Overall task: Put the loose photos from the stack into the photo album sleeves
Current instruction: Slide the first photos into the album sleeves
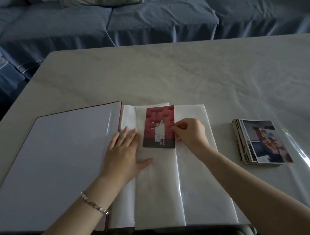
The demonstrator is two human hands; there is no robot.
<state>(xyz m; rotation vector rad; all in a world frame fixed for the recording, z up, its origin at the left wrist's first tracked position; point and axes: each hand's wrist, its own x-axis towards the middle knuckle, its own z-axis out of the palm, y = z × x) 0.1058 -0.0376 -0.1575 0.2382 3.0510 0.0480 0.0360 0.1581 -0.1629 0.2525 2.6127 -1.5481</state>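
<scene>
Forearms and album: photo at the open page, sleeve entry unconfirmed

Both forearms enter from the bottom edge, cut off by the frame below the elbow. The left wrist carries a beaded bracelet (95, 203).

The photo album (63, 157) lies open across the lower half of the frame. Its left side is a plain white panel whose near corner is lost in shadow at the bottom edge. The glossy sleeve pages (194, 177) on its right side carry glare, and their openings cannot be made out.

The left hand (123, 150) lies flat on the page at the spine, fingers straight, thumb spread toward lower centre, grasping nothing. Its fingertips look hazy, as if veiled by clear film. Whether they are under a sheet cannot be told.

The right hand (190, 131) has curled fingers pinching the right edge of the red-backed photo (159, 127). This photo stands upright at the top of the middle page, between the two hands. Whether it sits inside a sleeve or on top cannot be told.

The stack of loose photos (263, 142) lies at centre right on the pale table (184, 71), well apart from the album. Only its top print shows.

A blue-covered sofa (146, 20) fills the top of the frame, dim and partly cut off.
</scene>
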